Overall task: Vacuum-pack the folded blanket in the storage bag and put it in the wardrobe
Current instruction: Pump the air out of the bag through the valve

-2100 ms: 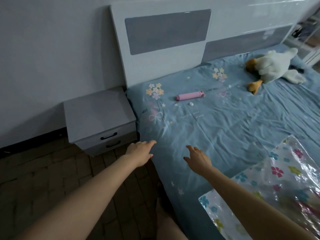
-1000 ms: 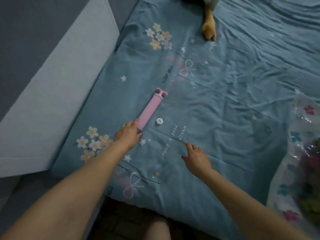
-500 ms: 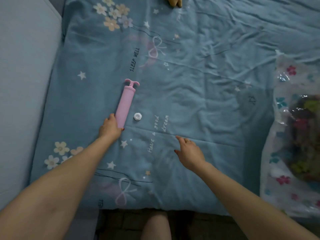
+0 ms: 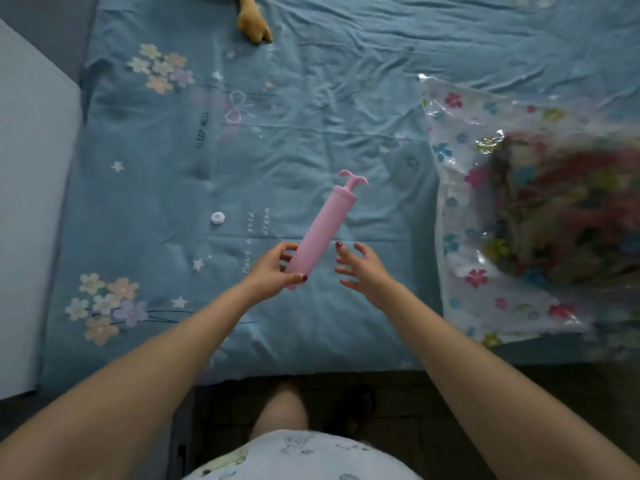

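Lifted off sheet: smooth pink cylindrical pump (image 4: 320, 230) | left hand (image 4: 268, 270) pinching base | right hand (image 4: 363, 268) spread

The pump (image 4: 322, 230) was seen to be of smooth pink plastic with a matt to satin finish, and the small cap (image 4: 218, 217) of white plastic. The storage bag (image 4: 491, 209) was formed of clear, glossy plastic film, creased and reflective, printed with flowers, through which the soft multicoloured cloth of the blanket (image 4: 568, 216) was seen. The bed sheet (image 4: 311, 98) was made of matt, wrinkled blue cloth, and the toy foot (image 4: 254, 24) was covered in plush yellow fabric.
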